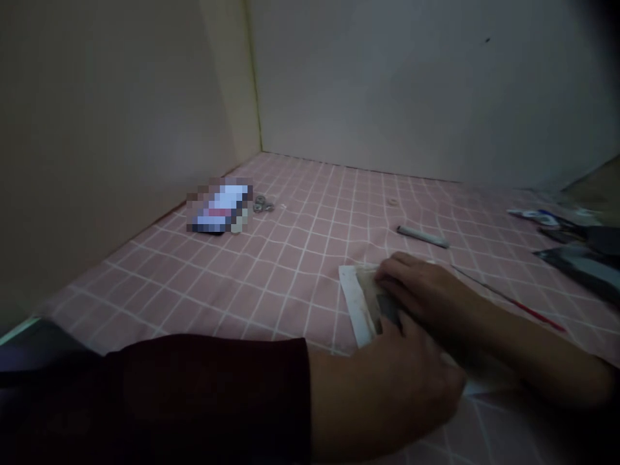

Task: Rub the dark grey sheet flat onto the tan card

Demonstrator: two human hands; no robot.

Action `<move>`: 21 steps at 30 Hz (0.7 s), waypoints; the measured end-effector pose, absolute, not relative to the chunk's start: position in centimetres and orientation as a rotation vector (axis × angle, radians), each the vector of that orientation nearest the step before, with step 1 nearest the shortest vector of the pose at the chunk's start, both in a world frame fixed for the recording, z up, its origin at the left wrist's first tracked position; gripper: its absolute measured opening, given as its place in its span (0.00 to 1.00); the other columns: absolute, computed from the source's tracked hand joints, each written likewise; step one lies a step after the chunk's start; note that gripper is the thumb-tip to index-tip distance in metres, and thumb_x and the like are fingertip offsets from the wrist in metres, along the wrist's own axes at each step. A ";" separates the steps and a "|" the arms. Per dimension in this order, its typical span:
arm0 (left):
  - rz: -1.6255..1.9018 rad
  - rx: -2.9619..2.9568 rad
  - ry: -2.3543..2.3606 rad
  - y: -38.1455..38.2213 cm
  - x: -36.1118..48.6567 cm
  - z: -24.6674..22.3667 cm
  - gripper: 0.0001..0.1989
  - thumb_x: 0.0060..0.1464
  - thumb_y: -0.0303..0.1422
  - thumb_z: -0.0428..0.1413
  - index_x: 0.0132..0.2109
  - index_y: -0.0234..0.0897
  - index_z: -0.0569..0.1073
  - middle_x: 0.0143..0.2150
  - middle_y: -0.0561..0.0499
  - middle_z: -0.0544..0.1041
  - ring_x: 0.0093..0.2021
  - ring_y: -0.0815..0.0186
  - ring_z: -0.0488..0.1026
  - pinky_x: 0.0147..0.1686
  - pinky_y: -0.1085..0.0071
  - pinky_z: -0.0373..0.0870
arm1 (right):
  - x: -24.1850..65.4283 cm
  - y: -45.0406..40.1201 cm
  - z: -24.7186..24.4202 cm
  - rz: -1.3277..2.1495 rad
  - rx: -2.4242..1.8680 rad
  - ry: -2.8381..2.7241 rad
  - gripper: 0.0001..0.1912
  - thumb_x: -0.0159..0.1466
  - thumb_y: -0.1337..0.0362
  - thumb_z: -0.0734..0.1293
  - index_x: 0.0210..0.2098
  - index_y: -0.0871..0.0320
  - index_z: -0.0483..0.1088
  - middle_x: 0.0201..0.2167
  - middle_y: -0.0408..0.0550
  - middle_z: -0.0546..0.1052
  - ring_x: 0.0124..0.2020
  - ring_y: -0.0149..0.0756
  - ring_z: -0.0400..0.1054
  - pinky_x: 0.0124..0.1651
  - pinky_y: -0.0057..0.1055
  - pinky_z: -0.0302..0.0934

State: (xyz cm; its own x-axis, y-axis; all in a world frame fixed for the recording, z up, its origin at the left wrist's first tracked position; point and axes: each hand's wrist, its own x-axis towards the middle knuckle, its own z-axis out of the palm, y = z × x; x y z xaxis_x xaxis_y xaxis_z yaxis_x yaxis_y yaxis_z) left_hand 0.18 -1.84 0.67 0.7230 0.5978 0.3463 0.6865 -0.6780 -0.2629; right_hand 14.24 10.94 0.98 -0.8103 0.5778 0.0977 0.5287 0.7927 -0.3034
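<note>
My left hand, coming out of a dark sleeve, is curled low over a flat white-edged piece that looks like a sheet or frame with a beige middle. Close beyond it, my right hand rests on the far side of the same piece with its fingers bent together. A small grey patch shows between the two hands; its kind is unclear. What the left fingers grip is hidden behind the back of the hand. Both palms are out of sight, and the picture is dim and blurred.
A pink checked cloth covers the surface, with walls behind and left. A lit phone lies by small metallic pieces. A pale stick-like tool, a thin red-ended rod and dark packets lie right.
</note>
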 end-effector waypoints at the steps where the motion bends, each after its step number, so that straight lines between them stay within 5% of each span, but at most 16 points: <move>1: -0.333 -2.551 -0.995 -1.9 0.1 0.8 0.06 0.61 0.28 0.46 0.39 0.33 0.67 0.40 0.35 0.78 0.44 0.45 0.76 0.38 0.52 0.71 | 13.7 10.7 1.0 0.419 -0.843 -2.798 0.09 0.67 0.68 0.56 0.34 0.55 0.65 0.33 0.49 0.71 0.34 0.40 0.66 0.38 0.37 0.60; 9: -0.331 -2.576 -0.901 -1.9 -0.2 0.8 0.07 0.61 0.27 0.45 0.40 0.33 0.67 0.42 0.36 0.78 0.48 0.44 0.75 0.38 0.52 0.72 | 16.2 11.4 1.0 0.390 -1.015 -2.721 0.06 0.67 0.63 0.59 0.33 0.53 0.65 0.33 0.52 0.73 0.33 0.41 0.68 0.37 0.39 0.62; 14: -0.323 -2.538 -0.945 -1.9 -0.2 0.9 0.07 0.62 0.27 0.44 0.39 0.33 0.66 0.40 0.36 0.78 0.44 0.46 0.77 0.39 0.53 0.72 | 14.3 10.8 1.4 0.430 -0.898 -2.799 0.06 0.66 0.67 0.58 0.34 0.56 0.64 0.32 0.49 0.72 0.32 0.37 0.66 0.36 0.34 0.60; 21: -0.249 -2.607 -0.966 -2.0 0.4 0.4 0.08 0.62 0.28 0.44 0.43 0.32 0.67 0.45 0.33 0.78 0.52 0.45 0.74 0.42 0.53 0.72 | 16.0 11.0 1.9 0.289 -0.939 -2.808 0.07 0.66 0.69 0.57 0.33 0.59 0.65 0.33 0.51 0.71 0.34 0.39 0.66 0.37 0.35 0.60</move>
